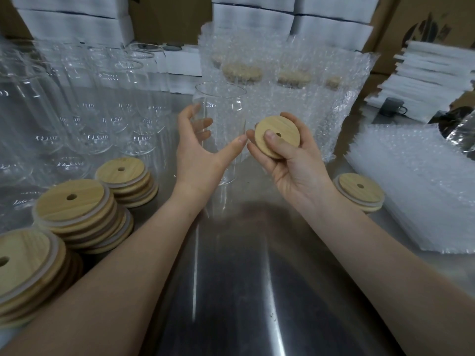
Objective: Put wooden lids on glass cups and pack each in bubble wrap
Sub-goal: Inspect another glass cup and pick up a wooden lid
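A clear glass cup (221,104) stands upright on the steel table (257,253) at the centre. My left hand (200,155) wraps round its lower half, fingers behind the glass and thumb across the front. Just right of it my right hand (290,160) holds a round wooden lid (280,150) with a small centre hole, thumb pressed on its top face. The lid is tilted and sits beside the cup, below its rim and apart from it.
Rows of empty glass cups (84,104) fill the left. Stacks of wooden lids (74,201) lie at front left, and a small stack of lids (359,188) at right. Wrapped cups (282,80) stand behind; bubble wrap bags (416,191) are piled at right.
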The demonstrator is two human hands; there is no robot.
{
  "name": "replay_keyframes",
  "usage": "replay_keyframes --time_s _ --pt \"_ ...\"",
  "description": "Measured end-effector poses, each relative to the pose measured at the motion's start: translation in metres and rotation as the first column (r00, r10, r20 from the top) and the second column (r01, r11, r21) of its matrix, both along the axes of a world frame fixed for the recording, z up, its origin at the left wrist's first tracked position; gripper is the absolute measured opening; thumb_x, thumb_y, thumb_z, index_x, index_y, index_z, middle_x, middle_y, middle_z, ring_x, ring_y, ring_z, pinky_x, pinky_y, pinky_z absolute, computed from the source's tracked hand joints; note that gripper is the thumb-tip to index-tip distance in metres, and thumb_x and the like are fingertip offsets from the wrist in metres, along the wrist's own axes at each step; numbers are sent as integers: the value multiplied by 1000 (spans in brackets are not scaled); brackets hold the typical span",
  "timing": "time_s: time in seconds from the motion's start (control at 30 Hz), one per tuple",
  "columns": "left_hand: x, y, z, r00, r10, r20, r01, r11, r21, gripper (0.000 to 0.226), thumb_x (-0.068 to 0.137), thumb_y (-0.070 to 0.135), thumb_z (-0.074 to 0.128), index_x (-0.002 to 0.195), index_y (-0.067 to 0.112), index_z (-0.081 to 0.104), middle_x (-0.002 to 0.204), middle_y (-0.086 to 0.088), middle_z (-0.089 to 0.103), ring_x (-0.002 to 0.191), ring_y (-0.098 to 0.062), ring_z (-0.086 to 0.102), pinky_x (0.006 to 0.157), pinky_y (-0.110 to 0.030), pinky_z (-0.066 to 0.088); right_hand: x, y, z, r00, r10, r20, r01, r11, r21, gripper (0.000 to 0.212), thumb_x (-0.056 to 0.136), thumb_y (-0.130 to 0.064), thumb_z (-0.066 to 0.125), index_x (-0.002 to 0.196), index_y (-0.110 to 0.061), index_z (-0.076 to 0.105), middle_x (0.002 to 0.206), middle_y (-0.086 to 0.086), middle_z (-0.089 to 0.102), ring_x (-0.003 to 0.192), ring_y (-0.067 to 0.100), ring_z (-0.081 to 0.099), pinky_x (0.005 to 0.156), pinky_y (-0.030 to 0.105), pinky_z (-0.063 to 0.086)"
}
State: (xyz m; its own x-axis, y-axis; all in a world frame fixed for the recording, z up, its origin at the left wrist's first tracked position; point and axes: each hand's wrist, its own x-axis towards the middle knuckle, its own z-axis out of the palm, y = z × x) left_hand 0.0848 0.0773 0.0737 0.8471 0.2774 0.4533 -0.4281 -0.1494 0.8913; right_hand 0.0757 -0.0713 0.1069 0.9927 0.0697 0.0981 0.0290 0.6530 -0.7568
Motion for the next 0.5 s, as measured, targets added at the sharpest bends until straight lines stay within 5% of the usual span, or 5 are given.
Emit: replay_keyframes --time_s 0.13,0.23,0.5 --pt "-1 0 1 1000 -5 -2 5 1000 1 88 70 43 84 141 28 33 126 14 50 119 1 49 99 -25 44 -1 -3 0 1000 -2 0 2 999 -50 16 100 -13 52 116 -14 58 121 26 63 95 37 72 62 35 60" --pt "-1 0 0 1000 -6 -4 6 1000 16 87 73 39 85 142 27 32 127 11 50 120 -2 49 103 -31 45 -1 -4 0 1000 2 -22 -3 999 -54 24 105 -29 42 111 -14 60 112 24 67 94 39 72 56 34 59" --pt "0 1 -1 1000 0 4 0 1000 23 86 74 38 85 142 28 32 128 10 50 116 3 49 94 -19 42 1 -3 2 994 51 -101 -42 995 88 31 106 -29 39 122 -9 56 112 23 63 88 41 72 58 38 60"
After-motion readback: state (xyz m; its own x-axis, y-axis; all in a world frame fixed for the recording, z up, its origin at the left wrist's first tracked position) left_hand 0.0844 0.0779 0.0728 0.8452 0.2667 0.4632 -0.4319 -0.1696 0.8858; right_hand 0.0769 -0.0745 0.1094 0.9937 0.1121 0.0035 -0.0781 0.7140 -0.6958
